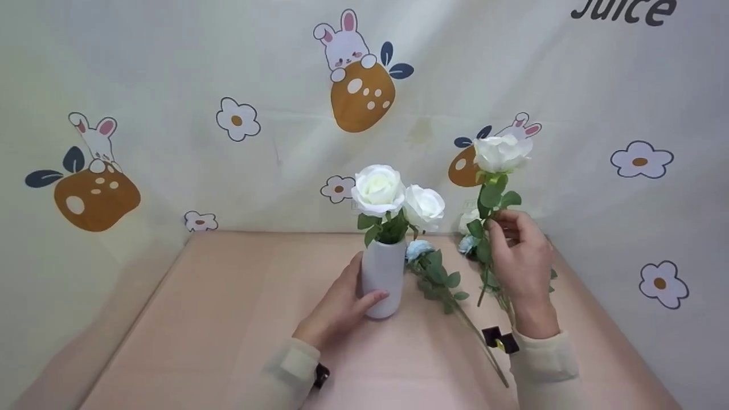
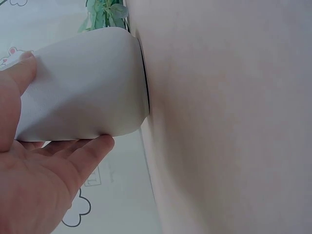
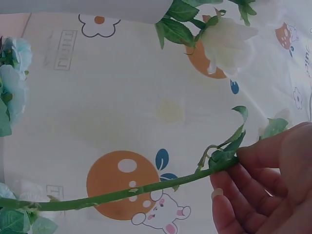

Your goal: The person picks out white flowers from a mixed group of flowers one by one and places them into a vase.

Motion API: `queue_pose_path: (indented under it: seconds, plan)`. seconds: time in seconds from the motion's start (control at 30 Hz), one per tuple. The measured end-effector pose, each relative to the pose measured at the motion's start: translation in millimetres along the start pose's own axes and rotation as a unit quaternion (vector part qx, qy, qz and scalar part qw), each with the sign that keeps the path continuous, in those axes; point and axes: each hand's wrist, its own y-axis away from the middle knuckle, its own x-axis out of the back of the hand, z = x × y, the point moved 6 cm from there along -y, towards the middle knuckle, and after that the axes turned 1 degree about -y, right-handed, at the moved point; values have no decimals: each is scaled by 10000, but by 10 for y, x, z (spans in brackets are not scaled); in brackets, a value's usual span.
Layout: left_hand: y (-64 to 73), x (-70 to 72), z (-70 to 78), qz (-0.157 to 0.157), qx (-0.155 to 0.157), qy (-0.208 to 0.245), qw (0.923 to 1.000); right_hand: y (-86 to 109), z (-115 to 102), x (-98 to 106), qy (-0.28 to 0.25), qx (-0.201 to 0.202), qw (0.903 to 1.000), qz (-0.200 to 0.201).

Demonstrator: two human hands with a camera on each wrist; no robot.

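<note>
A white vase (image 1: 383,282) stands upright with its base at the tabletop, two white roses (image 1: 379,189) and their green leaves rising from its mouth. My left hand (image 1: 342,302) grips it around the lower side, thumb in front; the left wrist view shows fingers (image 2: 95,153) along the vase wall (image 2: 92,87). To the right, my right hand (image 1: 524,262) pinches the stem of another white rose (image 1: 503,152), held up with its bloom above the hand and its stem pointing down. In the right wrist view, thumb and fingers close on the green stem (image 3: 122,195) by a leaf.
A blue flower (image 1: 420,249) with a long leafy stem lies on the pinkish table (image 1: 256,319), right of the vase. Behind my right hand are more blooms, a blue one (image 1: 467,245) among them. A cloth printed with rabbits and fruit (image 1: 171,68) hangs behind the table.
</note>
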Motion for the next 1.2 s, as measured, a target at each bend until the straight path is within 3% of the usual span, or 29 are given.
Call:
queue_pose_path:
  seconds: [0.47, 0.7, 0.87, 1.1, 1.2]
  plan:
    - [-2, -34, -20, -8, -124, 80, 9999, 45, -122, 198, -908, 264, 9944, 463]
    - [-2, -31, -23, -77, -1, 119, 9999, 110, -330, 283, -2178, 518, 9721, 698]
    - [-1, -18, -26, -66, 130, 72, 9999, 156, -499, 244, -2567, 778, 9614, 607]
    - [-9, -15, -3, 2, -5, 121, 9999, 190, -693, 117, -2770, 1023, 9545, 411]
    - [-10, -18, 2, 34, -28, 112, 9999, 190, -758, 75, -3080, 1060, 9447, 371]
